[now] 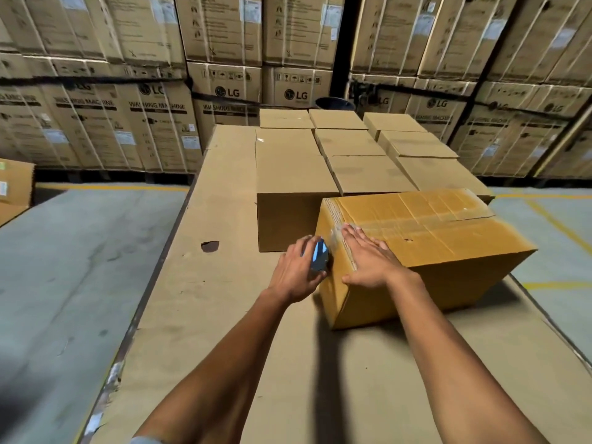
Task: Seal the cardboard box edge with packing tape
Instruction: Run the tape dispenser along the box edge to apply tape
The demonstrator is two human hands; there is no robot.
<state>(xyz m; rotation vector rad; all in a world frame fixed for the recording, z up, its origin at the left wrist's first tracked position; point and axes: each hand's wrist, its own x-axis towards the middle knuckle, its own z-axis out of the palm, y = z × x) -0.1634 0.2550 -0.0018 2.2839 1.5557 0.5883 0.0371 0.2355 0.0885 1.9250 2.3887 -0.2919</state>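
The left hand [296,272] is gripping a shiny roll of clear packing tape [319,259], fingers curled around it, and is holding it against the left end face of the tan corrugated cardboard box [426,248]. A short strip of clear tape [336,233] is running from the roll up over the box's top left edge. The right hand [368,259] is lying flat and fully open, holding nothing, and is pressing the tape onto the top panel just beside that edge. The box is sitting on a cardboard-covered work surface [224,299], touching a plain brown carton [288,187] behind it.

Risk, as a judgement: if the roll is drawn at an angle, the strip is likely to wrinkle or miss the edge; if palm pressure is released early, the tape may lift.

The stacked warehouse cartons [153,123] behind are showing "LG" and "WASHING MACHINE".
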